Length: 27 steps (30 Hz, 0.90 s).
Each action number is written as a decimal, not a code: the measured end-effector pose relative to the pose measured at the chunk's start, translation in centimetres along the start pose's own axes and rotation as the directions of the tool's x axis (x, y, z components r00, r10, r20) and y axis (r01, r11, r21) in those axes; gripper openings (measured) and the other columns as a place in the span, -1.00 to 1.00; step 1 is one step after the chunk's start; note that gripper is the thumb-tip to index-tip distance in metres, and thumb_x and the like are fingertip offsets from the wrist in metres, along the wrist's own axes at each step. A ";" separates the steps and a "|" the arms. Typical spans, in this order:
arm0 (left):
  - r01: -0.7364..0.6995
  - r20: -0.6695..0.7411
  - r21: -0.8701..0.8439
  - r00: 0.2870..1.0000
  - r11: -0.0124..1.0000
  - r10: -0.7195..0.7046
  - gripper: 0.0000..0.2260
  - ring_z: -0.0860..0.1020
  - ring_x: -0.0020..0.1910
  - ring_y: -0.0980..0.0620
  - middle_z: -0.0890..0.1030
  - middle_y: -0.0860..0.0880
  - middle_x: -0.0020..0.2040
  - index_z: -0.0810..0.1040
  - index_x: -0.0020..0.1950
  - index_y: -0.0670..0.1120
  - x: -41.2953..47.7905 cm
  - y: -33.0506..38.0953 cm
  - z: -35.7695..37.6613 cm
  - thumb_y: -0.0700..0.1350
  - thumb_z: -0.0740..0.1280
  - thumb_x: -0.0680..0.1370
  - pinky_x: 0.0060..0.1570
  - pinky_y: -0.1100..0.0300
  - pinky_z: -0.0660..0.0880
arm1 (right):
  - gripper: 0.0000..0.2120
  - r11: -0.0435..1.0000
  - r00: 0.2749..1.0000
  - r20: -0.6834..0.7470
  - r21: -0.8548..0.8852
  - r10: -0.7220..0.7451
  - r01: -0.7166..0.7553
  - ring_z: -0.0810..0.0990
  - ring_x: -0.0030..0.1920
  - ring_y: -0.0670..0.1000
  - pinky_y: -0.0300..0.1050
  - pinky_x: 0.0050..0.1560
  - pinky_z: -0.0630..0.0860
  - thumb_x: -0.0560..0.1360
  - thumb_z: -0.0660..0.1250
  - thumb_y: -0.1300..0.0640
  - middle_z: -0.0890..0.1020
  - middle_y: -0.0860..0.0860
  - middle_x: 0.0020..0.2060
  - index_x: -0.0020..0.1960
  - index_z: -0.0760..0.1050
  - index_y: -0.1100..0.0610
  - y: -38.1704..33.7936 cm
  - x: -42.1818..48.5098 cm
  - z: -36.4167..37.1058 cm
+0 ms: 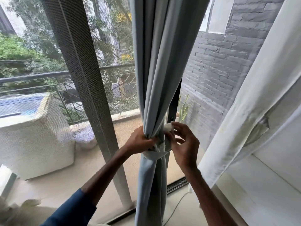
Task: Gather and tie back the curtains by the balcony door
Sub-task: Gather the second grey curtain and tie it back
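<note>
A pale blue-grey curtain hangs in front of the balcony door, bunched into a narrow bundle at waist height. A matching fabric tieback wraps around the bundle. My left hand grips the gathered folds just above the band on the left side. My right hand is at the right of the bundle, its fingers curled, and it pinches the whitish end of the tieback near the door frame. The back of the bundle is hidden.
A mesh screen door with a dark frame stands left of the curtain. A white curtain hangs on the right before a grey brick wall. Outside are a white chair, a railing and a potted plant. A white cable lies on the floor.
</note>
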<state>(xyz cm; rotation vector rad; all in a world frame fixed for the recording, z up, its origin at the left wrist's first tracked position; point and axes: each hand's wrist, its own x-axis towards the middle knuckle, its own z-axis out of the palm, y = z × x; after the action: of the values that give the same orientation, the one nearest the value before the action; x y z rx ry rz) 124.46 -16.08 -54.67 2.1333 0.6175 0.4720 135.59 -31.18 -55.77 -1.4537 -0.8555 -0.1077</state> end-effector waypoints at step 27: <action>-0.059 0.245 -0.043 0.967 0.997 0.068 -0.62 0.65 0.05 -0.15 0.66 -0.21 0.05 0.55 0.19 -0.24 2.4 -0.6 -1.6 -0.10 0.34 0.42 0.04 -0.11 0.62 | -0.79 0.769 0.777 0.622 -0.449 -0.097 0.456 0.63 0.01 -0.13 -0.36 -0.13 0.52 0.52 0.39 0.24 0.67 -0.03 0.06 0.14 0.65 0.17 -0.7 2.8 0.1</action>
<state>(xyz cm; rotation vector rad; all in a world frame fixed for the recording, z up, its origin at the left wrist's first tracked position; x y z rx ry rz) 125.39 -13.33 -53.95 2.1400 0.3984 0.2437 137.11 -30.02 -53.64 -1.9607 -1.6628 -0.1864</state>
